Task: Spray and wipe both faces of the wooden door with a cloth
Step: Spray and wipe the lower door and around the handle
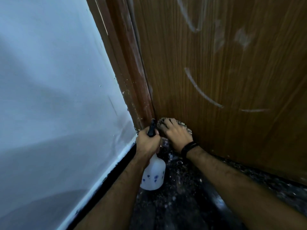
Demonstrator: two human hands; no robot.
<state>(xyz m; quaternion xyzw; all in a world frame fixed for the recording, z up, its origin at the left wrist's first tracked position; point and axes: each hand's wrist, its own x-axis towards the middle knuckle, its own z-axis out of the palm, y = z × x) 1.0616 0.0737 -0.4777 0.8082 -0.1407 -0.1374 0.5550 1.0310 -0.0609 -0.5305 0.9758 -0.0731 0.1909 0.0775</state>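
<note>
Head view: a cloth (172, 125) is pressed flat-fingered by the right hand (176, 135) low on the door (216, 63) (bottom corner), while the bottle (153, 173) is gripped ready by the left hand (147, 143).

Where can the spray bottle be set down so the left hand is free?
Bare dark floor lies between the two forearms, bordered by the door's bottom edge on the right and the black skirting under the wall on the left. The corner is crowded: the left hand grips the spray bottle beside the right hand, which presses the cloth against the door.
</note>
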